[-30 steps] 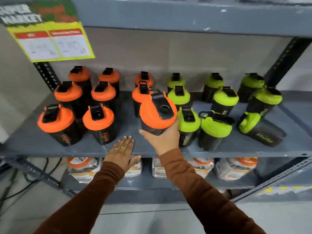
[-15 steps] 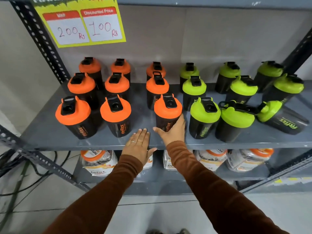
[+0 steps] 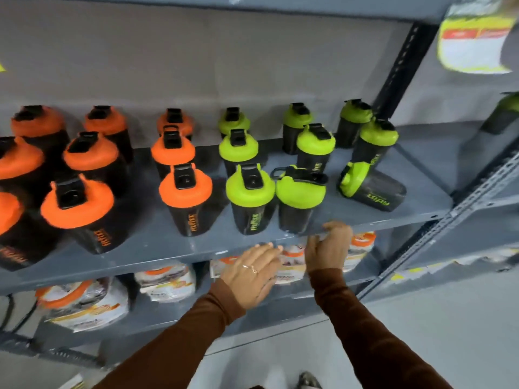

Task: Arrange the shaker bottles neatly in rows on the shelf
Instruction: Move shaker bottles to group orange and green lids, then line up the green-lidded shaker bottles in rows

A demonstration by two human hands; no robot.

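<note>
Black shaker bottles stand in rows on the grey shelf (image 3: 168, 248), orange-lidded ones on the left and green-lidded ones on the right. The front orange bottle (image 3: 186, 197) stands upright by itself. Right of it are a front green bottle (image 3: 250, 197) and a tilted green bottle (image 3: 299, 200) with its flip cap open. One green bottle (image 3: 370, 189) lies on its side at the right. My right hand (image 3: 330, 245) hovers at the shelf's front edge below the tilted bottle, fingers curled, holding nothing. My left hand (image 3: 252, 273) is flat and open just below the shelf edge.
A lower shelf holds white and orange pouches (image 3: 84, 304). A perforated metal upright (image 3: 398, 68) bounds the shelf on the right, with another rack (image 3: 477, 220) beyond it. A yellow price sign (image 3: 474, 43) hangs at the top right.
My right hand let go of the front orange bottle, which now stands in its row, and moved right toward the green bottles. My left hand shifted right too. The view swung right.
</note>
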